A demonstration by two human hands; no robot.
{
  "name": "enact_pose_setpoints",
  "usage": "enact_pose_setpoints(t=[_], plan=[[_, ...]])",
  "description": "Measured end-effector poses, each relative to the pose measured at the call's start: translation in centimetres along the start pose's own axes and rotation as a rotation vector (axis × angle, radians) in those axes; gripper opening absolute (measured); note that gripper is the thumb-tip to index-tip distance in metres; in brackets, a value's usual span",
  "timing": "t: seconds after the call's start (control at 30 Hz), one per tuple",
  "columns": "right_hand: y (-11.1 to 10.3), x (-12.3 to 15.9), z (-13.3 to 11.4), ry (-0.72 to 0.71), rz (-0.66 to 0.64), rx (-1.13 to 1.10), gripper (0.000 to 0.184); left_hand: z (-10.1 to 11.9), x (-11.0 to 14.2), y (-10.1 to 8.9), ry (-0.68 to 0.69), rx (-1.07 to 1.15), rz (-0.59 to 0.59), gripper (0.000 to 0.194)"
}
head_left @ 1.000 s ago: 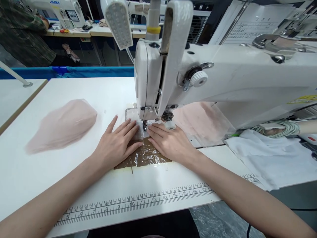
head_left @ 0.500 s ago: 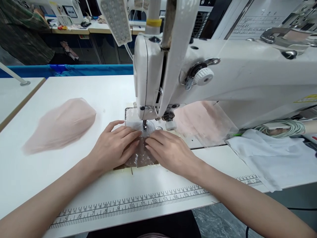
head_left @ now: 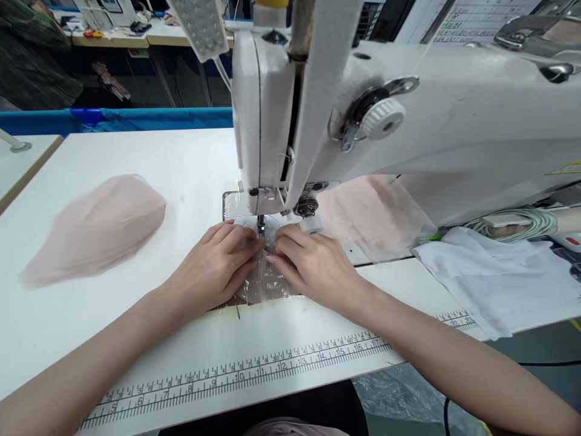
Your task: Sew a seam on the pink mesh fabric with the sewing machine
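Note:
Under the white sewing machine's head, my left hand [head_left: 216, 261] lies left of the presser foot [head_left: 260, 225], thumb and fingers pressed together on a thin sheer fabric piece [head_left: 269, 242]. My right hand [head_left: 313, 261] is just right of the foot, its fingers curled and pinching the same sheer fabric. Most of this piece is hidden by the hands and blends with the shiny clear film [head_left: 267, 281] on the machine bed. A pale pink sheer fabric piece [head_left: 102, 227] lies flat on the table to the left. More pink sheer pieces [head_left: 370, 212] lie under the machine arm.
The sewing machine [head_left: 281, 121] stands over the white table [head_left: 200, 163]. A printed ruler [head_left: 240, 375] runs along the front edge. White cloth [head_left: 490, 272] and a coil of pale green cord [head_left: 512, 227] lie at right. Another person's sleeve [head_left: 36, 60] shows at far left.
The view has shifted, moving the table and machine slightly left and up in the picture. My right fingers are more curled and drawn in by the presser foot. Both hands stay beside it.

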State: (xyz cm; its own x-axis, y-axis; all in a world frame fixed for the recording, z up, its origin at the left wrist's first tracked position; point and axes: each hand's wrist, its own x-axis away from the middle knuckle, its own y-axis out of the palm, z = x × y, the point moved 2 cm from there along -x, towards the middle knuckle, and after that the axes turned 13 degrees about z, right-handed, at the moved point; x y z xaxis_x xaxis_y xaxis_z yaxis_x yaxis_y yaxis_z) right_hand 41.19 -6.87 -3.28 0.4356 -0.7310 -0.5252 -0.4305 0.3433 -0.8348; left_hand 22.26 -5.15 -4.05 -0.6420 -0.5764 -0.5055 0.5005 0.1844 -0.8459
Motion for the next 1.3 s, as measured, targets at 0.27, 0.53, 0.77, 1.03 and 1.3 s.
enact_pose_setpoints(t=[0.27,0.53,0.77,1.03,1.3], plan=[[0.8,-0.2,1.0,0.017,-0.018,0.023,0.025,1.0,0.3,0.4,0.081,-0.153,0.017,0.046],[1.3,-0.4,1.1,-0.021,0.016,0.063,0.030,1.7,0.1,0.3,0.083,-0.221,0.039,0.045],[1.0,-0.4,1.0,-0.043,0.016,0.075,0.030,1.8,0.1,0.3,0.077,-0.235,0.039,0.045],[1.2,-0.3,1.0,-0.071,0.031,0.104,0.032,1.7,0.3,0.3,0.072,-0.238,0.051,0.046],[1.3,0.0,1.1,-0.097,0.067,0.098,0.034,1.4,0.7,0.4,0.049,-0.230,0.049,0.047]])
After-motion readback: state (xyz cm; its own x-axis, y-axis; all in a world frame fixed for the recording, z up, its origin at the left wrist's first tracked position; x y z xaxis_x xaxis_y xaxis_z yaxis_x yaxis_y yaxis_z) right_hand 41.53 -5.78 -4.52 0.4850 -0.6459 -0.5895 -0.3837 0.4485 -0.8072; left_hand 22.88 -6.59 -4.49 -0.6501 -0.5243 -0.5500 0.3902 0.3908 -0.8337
